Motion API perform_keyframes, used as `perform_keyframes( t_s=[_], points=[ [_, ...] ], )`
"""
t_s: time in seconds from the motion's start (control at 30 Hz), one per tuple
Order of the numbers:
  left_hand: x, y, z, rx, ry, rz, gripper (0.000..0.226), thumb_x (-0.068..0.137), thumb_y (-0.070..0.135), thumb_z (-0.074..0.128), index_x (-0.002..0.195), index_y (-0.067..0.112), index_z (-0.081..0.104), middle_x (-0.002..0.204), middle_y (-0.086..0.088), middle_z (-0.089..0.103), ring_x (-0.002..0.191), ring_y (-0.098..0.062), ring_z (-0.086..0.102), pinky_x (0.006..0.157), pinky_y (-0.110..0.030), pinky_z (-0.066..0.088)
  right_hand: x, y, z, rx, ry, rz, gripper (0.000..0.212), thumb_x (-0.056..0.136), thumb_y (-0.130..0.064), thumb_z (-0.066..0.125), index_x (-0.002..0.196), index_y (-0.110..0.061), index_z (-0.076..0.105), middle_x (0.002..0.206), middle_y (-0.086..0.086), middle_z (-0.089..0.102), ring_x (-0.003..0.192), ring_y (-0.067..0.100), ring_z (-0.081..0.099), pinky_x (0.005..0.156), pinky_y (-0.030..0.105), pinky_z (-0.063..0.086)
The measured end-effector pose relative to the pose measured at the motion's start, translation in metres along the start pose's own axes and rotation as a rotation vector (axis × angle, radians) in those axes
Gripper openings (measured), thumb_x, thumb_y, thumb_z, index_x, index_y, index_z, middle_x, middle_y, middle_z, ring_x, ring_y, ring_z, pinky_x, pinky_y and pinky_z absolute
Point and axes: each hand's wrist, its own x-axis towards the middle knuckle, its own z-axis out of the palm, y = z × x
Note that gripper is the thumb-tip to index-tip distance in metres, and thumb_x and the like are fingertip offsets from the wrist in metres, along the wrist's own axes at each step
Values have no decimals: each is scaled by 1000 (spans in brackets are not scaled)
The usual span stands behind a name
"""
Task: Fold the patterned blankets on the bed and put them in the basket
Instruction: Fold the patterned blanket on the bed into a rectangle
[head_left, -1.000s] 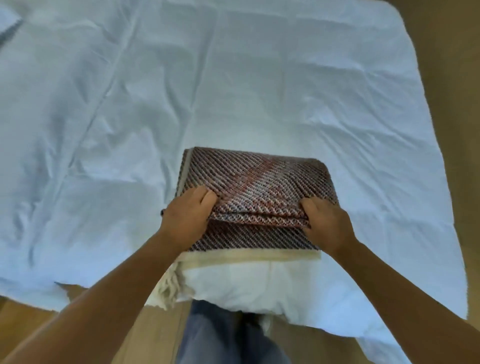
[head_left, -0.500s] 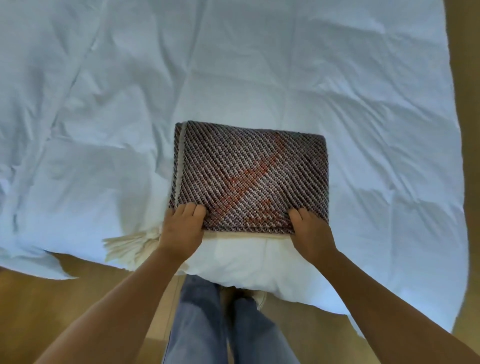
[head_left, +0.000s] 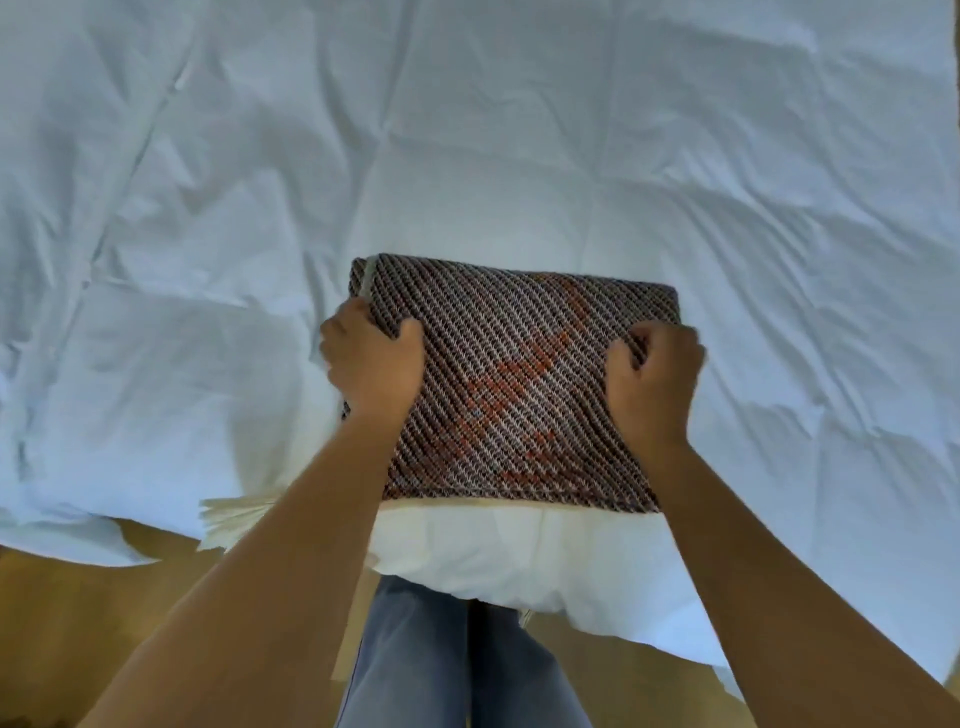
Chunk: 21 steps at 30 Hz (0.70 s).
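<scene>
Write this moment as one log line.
patterned blanket: folded, on bed | left hand: grips left edge | right hand: grips right edge

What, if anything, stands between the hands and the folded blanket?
Nothing visible. The left hand and right hand each grip a side edge of the blanket on the bed. No basket is in view, so that route cannot be judged.

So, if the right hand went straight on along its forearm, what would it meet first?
The patterned blanket that the right hand grips; beyond its far edge, apparently only the white bedcover.
</scene>
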Motion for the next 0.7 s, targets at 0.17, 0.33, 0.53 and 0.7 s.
perform_keyframes(
  t_s=[0.17,0.33,0.53,0.7],
  points=[
    [62,0,-10,-267,-358,-317,92,63,71,59,124,4,51,107,-3,58,91,-21,57,83,-33,45,59,25,-8,283,-167,697,51,78,-45,64,111,-7,52,114,14,58,97,27,58,83,37,48],
    [102,12,-9,-447,-901,-442,59,69,66,62,106,19,64,115,-8,67,88,-19,70,82,-34,50,82,33,-4,579,-447,843,71,58,-52,79,110,-9,60,95,9,70,83,24,69,64,30,52],
    [134,14,-14,-230,-1077,-690,76,63,81,51,90,14,73,93,-12,74,81,-30,70,73,-43,55,107,35,1,594,-541,907,88,51,-62,76,120,-13,56,112,8,66,99,23,65,79,32,50],
    [133,31,-10,-564,-931,-596,18,85,22,57,95,9,64,96,-9,68,75,-21,70,69,-33,54,110,32,10,631,-371,879,45,73,-35,76,105,-10,59,96,10,68,84,23,67,67,33,53]
  ],
)
